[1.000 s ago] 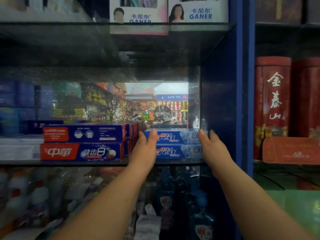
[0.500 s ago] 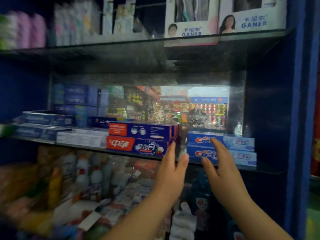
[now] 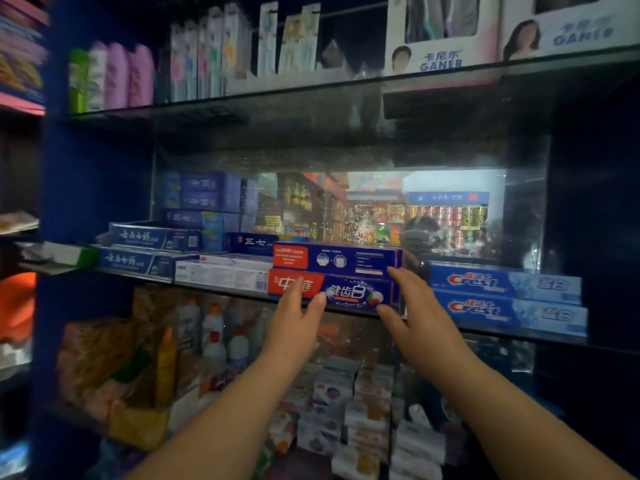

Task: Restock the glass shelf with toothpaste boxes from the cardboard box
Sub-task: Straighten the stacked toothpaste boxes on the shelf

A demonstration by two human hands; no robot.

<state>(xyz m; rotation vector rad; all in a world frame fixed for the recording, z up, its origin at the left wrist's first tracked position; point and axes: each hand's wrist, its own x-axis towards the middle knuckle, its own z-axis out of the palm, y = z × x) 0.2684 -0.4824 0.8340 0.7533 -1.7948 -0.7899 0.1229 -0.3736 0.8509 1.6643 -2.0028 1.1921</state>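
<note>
Facing the 中華 box point(image 3: 346, 293), left hand point(image 3: 294, 329) and right hand point(image 3: 420, 322), each grip slack, empty; Crest boxes point(image 3: 502, 283) alongside.

"Crest" on toothpaste boxes point(image 3: 505, 299)

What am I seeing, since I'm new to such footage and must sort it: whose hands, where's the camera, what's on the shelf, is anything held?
No machine here: a person works with two bare hands, and the single camera sits on their head, looking forward and down. The left hand and right hand are stretched, fingers straight, toward a stack of two red-and-blue toothpaste boxes on the glass shelf. Neither hand holds anything; whether they touch the boxes is unclear. Right of that stack lie two stacked Crest boxes; a white box and blue boxes lie to the left. The cardboard box is out of view.
</note>
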